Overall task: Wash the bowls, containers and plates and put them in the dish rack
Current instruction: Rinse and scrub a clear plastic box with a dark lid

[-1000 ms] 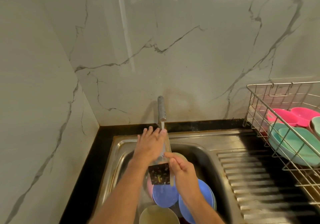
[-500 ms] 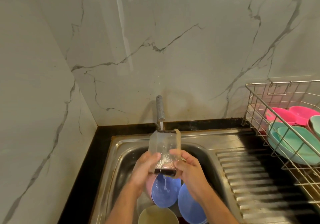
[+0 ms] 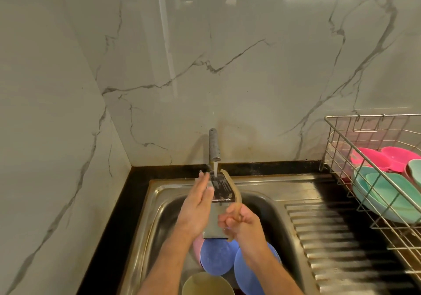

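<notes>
1. Under the tap (image 3: pixel 214 145), where a thin stream of water runs, a clear container (image 3: pixel 219 206) with a dark label and a tan rim is held tilted above the sink (image 3: pixel 159 203).
2. Left hand (image 3: pixel 197 206): fingers straight and together, palm pressed flat against the container's left side; its grip is released, not curled round anything.
3. Right hand (image 3: pixel 239 223): fingers curled, grasping the lower right edge of the container by its tan rim.
4. Water lands on the container's upper end, just by the label.
5. Down in the sink basin, below the hands, lie two blue plates (image 3: pixel 217 259) side by side, with a pink dish edge (image 3: pixel 197 245) showing at their left and a pale yellowish bowl (image 3: pixel 207 284) at the bottom of the view.
6. Right of the basin runs the ribbed steel drainboard (image 3: pixel 341 237), set in a black bench (image 3: pixel 136 176).
7. At the far right stands a wire dish rack (image 3: pixel 337 158), well apart from the hands. It holds teal plates (image 3: pixel 387 194) leaning toward the front and pink bowls (image 3: pixel 387 158) behind them.
8. White marble-patterned wall panels (image 3: pixel 227 67) back the sink and the left side.
</notes>
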